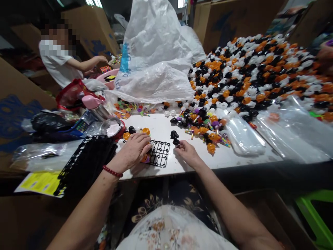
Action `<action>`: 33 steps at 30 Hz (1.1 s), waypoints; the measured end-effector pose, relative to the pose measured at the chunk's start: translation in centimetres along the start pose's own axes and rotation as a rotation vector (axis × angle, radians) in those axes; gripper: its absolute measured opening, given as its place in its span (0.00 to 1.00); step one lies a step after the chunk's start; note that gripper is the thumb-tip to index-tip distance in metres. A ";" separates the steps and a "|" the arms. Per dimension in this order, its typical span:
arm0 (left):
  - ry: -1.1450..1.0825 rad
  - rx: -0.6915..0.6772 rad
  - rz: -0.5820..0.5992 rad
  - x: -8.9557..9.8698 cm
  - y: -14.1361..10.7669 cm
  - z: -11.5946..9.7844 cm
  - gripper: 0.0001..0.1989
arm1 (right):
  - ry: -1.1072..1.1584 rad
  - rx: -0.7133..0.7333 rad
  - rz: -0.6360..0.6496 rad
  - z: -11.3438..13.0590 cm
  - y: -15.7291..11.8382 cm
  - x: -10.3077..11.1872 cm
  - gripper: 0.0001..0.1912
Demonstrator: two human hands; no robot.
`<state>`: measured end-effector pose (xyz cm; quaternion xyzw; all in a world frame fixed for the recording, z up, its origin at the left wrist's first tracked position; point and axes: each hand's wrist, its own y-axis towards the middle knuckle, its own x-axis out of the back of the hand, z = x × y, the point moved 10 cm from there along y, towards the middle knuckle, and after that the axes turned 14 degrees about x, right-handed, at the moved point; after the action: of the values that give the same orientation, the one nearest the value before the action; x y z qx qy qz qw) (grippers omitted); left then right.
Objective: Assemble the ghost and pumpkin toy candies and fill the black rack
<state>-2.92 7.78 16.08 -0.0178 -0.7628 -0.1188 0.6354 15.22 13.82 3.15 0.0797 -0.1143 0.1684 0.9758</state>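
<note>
A small black plastic figure [174,136] stands upright in the fingers of my right hand [187,152], which pinches it low down. It is just right of a black plastic grid tray [161,153] on the white table [160,126]. My left hand [133,149] lies palm down over the tray's left part, fingers stretched out. Orange figures [145,131], a black one [131,130] and white ones show around its edges. What lies beneath the palm is hidden.
A large heap of black, white and orange figures [249,80] fills the back right. Mixed small toys [205,128] lie nearer. Clear plastic bags [244,135] rest at right. Stacked black grid trays [85,163] lie left, near a metal cup [111,128]. Another person [58,59] works behind.
</note>
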 end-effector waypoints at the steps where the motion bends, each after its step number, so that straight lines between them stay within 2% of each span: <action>1: 0.002 0.000 -0.001 0.0 0.0 0.0 0.19 | 0.100 -0.001 0.022 0.0 0.5 -1.5 0.14; 5: -0.005 -0.002 -0.017 0.1 0.2 0.0 0.19 | 0.367 0.047 0.078 0.5 2.9 -7.0 0.12; 9: -0.020 -0.009 -0.042 0.2 0.1 0.2 0.19 | 0.276 0.060 0.126 0.2 4.8 -10.0 0.12; 13: -0.033 0.000 -0.043 0.0 0.0 0.5 0.20 | 0.078 0.094 0.147 0.4 5.3 -10.3 0.15; 18: -0.045 0.021 -0.022 -0.1 -0.1 0.5 0.21 | -0.267 0.171 0.205 2.4 4.8 -9.7 0.15; 22: -0.050 0.045 -0.015 -0.1 0.0 0.6 0.21 | -0.441 0.270 0.281 3.8 4.2 -10.2 0.15; 28: -0.029 0.046 0.024 -0.1 -0.2 0.4 0.23 | -0.484 0.310 0.351 3.9 4.0 -10.7 0.18; 33: -0.008 0.042 0.077 -0.4 -0.1 0.1 0.23 | -0.285 0.325 0.354 3.5 4.6 -10.7 0.20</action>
<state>-2.91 7.79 15.64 -0.0342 -0.7665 -0.0780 0.6365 3.08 14.11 4.36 0.2368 -0.2339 0.3396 0.8797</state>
